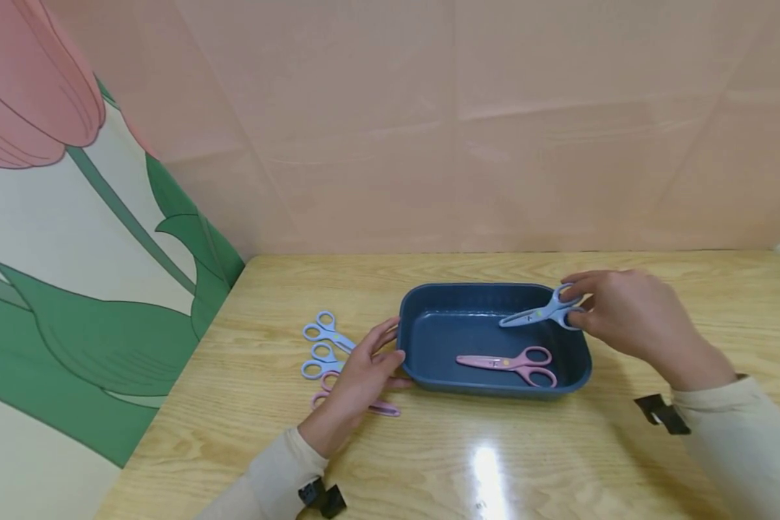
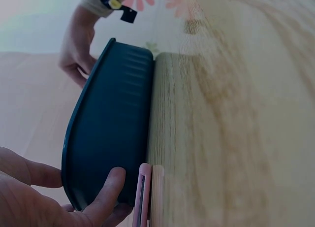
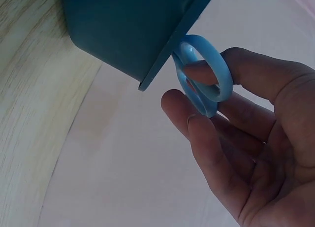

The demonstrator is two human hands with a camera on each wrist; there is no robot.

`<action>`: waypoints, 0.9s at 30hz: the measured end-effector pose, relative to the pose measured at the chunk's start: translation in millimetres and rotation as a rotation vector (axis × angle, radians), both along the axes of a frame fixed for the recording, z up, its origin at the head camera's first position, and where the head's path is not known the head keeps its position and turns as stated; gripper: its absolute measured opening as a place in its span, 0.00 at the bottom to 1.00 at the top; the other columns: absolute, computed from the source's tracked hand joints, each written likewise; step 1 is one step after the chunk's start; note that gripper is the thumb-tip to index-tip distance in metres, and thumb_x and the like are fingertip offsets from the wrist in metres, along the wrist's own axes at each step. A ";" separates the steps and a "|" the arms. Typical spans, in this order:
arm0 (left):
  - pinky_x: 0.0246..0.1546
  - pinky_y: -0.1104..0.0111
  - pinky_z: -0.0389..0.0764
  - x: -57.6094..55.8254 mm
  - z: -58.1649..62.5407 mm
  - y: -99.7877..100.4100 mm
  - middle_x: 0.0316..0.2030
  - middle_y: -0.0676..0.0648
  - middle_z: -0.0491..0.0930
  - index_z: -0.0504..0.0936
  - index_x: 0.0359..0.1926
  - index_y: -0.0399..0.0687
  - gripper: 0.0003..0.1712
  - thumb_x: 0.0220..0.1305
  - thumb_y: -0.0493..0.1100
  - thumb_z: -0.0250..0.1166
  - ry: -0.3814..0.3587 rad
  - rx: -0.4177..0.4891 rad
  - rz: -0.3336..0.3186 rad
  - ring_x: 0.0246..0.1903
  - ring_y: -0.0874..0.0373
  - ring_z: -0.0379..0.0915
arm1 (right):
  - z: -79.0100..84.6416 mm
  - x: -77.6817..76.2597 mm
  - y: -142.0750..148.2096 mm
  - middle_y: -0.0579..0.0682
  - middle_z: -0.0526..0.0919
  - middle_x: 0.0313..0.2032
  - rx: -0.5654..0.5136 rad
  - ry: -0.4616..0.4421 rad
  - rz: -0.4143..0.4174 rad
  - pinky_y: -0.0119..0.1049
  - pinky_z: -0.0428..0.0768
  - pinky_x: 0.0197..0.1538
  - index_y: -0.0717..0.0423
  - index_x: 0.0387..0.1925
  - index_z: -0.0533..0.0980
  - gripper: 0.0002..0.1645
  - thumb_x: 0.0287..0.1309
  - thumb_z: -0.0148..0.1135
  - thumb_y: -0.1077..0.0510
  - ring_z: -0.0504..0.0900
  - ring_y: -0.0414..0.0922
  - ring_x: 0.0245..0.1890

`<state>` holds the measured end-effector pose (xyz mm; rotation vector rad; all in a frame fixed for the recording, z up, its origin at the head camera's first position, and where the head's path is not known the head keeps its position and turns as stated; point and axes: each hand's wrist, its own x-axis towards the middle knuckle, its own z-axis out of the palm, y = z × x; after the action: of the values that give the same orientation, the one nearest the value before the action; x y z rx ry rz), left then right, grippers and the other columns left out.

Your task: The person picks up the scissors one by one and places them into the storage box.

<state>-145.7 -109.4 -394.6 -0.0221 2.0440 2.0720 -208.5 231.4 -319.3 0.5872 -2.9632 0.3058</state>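
Note:
A dark blue plastic basin [image 1: 468,386] stands on the wooden table. My right hand [image 1: 630,314] holds light blue scissors [image 1: 539,313] by the finger loops over the basin's right end, blades pointing left and inward. A fingertip passes through one loop [image 3: 224,81] in the right wrist view. Inside the basin lie pink scissors [image 1: 510,362], loops to the right. My left hand [image 1: 364,368] rests against the basin's left end with spread fingers, the fingertips on its wall and rim [image 2: 66,158]. Beneath and beside that hand lie more scissors, partly covered.
Left of the basin are two light blue scissors [image 1: 325,331] and pink scissors [image 1: 385,409], loops to the left. A pinkish wall covering [image 1: 455,180] rises behind the table. The left wall has a painted tulip [image 1: 32,79].

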 end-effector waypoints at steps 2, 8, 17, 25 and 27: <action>0.40 0.57 0.86 0.1 0.2 0.1 0.69 0.45 0.63 0.63 0.69 0.59 0.30 0.69 0.34 0.53 0.001 0.000 0.001 0.55 0.42 0.75 | -0.4 0.0 -0.4 0.54 0.85 0.49 0.005 -0.006 0.001 0.34 0.75 0.24 0.50 0.39 0.85 0.14 0.47 0.67 0.55 0.87 0.43 0.32; 0.41 0.57 0.86 0.5 1.4 -0.3 0.69 0.45 0.63 0.63 0.69 0.59 0.30 0.69 0.35 0.53 -0.001 -0.003 0.001 0.56 0.43 0.75 | 0.1 1.4 -2.6 0.55 0.85 0.48 0.018 -0.023 -0.018 0.33 0.74 0.23 0.51 0.39 0.85 0.14 0.47 0.67 0.55 0.86 0.45 0.32; 0.40 0.56 0.86 0.9 1.8 0.4 0.69 0.45 0.63 0.63 0.69 0.59 0.30 0.69 0.34 0.54 -0.001 -0.002 -0.001 0.54 0.41 0.76 | -2.3 -0.6 -5.0 0.56 0.86 0.44 0.044 -0.033 -0.029 0.32 0.73 0.22 0.51 0.40 0.84 0.14 0.48 0.67 0.54 0.86 0.46 0.33; 0.40 0.57 0.86 1.4 2.5 0.0 0.69 0.45 0.63 0.62 0.69 0.59 0.30 0.69 0.35 0.54 -0.001 -0.019 -0.005 0.52 0.42 0.77 | -5.3 -0.2 -8.2 0.56 0.83 0.52 0.074 -0.002 -0.011 0.32 0.71 0.21 0.49 0.40 0.85 0.15 0.48 0.69 0.53 0.84 0.48 0.33; 0.40 0.57 0.86 1.5 2.3 -0.1 0.69 0.45 0.63 0.62 0.69 0.59 0.30 0.69 0.35 0.54 -0.002 -0.021 -0.005 0.52 0.41 0.77 | -5.9 0.6 -8.8 0.56 0.82 0.54 0.082 -0.001 -0.012 0.31 0.69 0.20 0.49 0.40 0.85 0.15 0.48 0.69 0.53 0.83 0.47 0.31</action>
<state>-144.2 -109.5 -392.2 -0.0224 2.0624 2.0473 -207.9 222.6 -325.2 0.5778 -2.9909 0.1841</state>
